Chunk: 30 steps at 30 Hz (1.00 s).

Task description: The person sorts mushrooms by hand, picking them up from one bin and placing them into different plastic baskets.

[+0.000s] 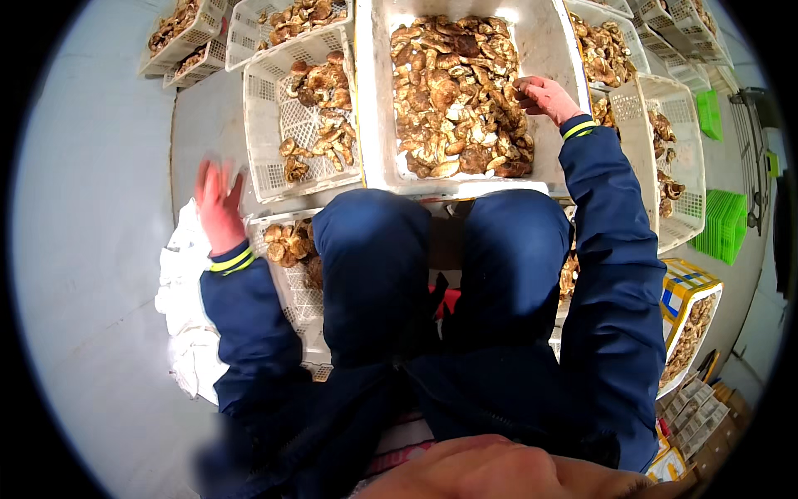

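Note:
A white foam box [461, 184] stands before my knees, its floor covered with brown-capped, thick-stemmed mushrooms [458, 93]. Over the right side of this box is my right hand [548, 98], fingers bent, their tips at the edge of the mushroom layer. Whether anything is pinched there cannot be made out. My left hand [218, 203] is out to the left, blurred, with fingers apart and nothing seen in it. It is near a white plastic crate [265, 168] holding a few mushrooms [324, 137], and above a white plastic bag [190, 280].
Another crate with mushrooms [290, 243] sits beside my left knee. More mushroom crates [679, 156] stand at the right, and stacked ones [187, 37] at the far left. Green baskets [720, 227] and a taped foam box [686, 284] lie farther right.

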### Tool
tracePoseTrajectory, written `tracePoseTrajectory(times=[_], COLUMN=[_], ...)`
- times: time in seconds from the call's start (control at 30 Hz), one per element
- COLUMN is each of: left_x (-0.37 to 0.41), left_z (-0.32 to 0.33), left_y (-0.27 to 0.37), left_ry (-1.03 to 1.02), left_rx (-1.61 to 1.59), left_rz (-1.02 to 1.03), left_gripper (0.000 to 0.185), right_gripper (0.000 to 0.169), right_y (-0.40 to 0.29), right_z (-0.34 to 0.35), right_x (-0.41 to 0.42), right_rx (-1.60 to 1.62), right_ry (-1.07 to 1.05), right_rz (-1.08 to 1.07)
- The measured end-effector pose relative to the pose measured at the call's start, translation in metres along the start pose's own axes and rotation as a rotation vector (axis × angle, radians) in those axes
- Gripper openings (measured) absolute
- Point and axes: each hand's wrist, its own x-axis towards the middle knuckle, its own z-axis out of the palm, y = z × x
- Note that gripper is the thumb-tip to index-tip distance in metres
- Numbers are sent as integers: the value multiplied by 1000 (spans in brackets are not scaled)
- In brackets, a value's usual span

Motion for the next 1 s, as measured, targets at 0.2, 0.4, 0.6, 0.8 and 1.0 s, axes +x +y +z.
tracePoseTrajectory(times=[0.2, 0.4, 0.6, 0.8, 1.0], left_x=[61, 66, 75, 77, 80], left_z=[141, 182, 194, 189, 188], left_y=[251, 180, 196, 201, 198], left_ry=[-190, -230, 47, 74, 41], left_rx=[-1170, -1311, -1252, -1307, -1303], left_rz=[6, -595, -500, -505, -512], left_gripper=[44, 36, 35, 33, 35], right_gripper=[35, 28, 26, 27, 39], right_y=[1, 14, 61, 89, 111], right_z=[-5, -3, 0, 15, 41], right_x=[-1, 32, 107, 131, 129], right_rx=[66, 275, -444, -1137, -983], right_ry=[-2, 49, 19, 51, 181], right_rz=[-31, -40, -127, -316, -146])
